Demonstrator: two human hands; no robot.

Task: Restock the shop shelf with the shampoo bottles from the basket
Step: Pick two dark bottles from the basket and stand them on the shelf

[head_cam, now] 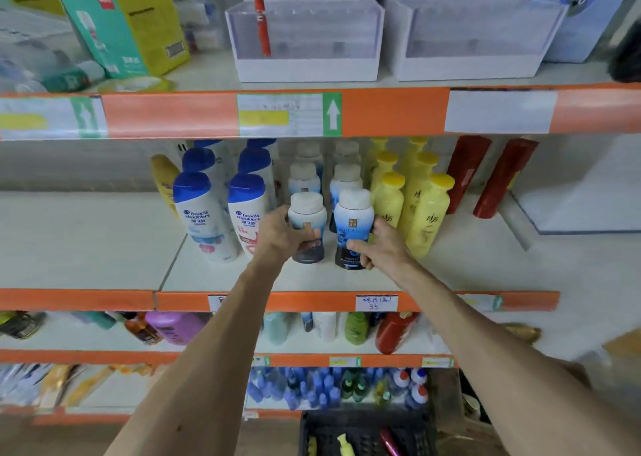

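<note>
Orange-edged shelf (485,271), mostly stocked. Left hand (277,237) grips one blue-and-white shampoo bottle (307,209) near its front edge; right hand (381,250) wraps the neighbouring bottle (352,226). Basket (409,431) below holds a few more, so restocking looks nearly done.

A white shelving unit (86,240) fills the view, each tier edged with an orange price rail (166,115) carrying paper labels (376,303). Its back panel (69,164) is plain white. Two white display boxes (305,68) with clear fronts sit on the top tier. The light is soft and even. A strip of brownish floor (270,434) shows below.
</note>
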